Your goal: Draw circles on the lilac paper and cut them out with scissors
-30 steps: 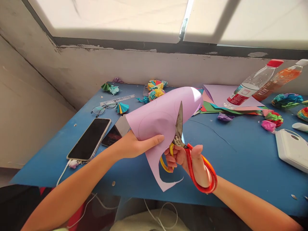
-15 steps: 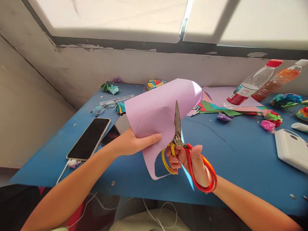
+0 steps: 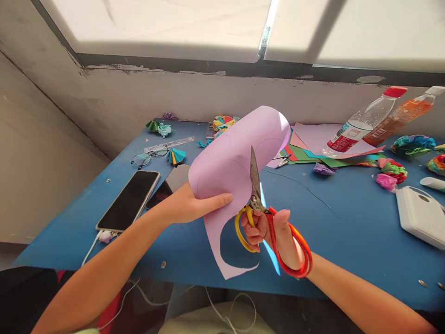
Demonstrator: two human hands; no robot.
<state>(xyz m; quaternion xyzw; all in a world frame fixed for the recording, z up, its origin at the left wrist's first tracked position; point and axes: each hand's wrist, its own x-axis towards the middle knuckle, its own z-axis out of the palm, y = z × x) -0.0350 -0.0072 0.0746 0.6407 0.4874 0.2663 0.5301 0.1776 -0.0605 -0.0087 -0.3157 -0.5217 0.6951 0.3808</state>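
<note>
My left hand (image 3: 194,206) grips a curled sheet of lilac paper (image 3: 236,157) with pencil circles drawn on it, thumb on its near face. My right hand (image 3: 274,232) holds scissors (image 3: 259,211) with a yellow and an orange-red handle loop, blades pointing up into the paper along a curved cut. A cut strip of the paper hangs down below the scissors toward the table's near edge.
The blue table (image 3: 347,218) carries a phone (image 3: 129,200) on a cable, glasses (image 3: 146,157), a ruler (image 3: 170,143), paper flowers (image 3: 222,124), coloured sheets (image 3: 320,146), two bottles (image 3: 361,121), a white device (image 3: 420,214). A wall and window stand behind.
The paper has been turned in my left hand, curling more, while the scissors cut further along the curve. The hanging strip swung up and fell back down.
</note>
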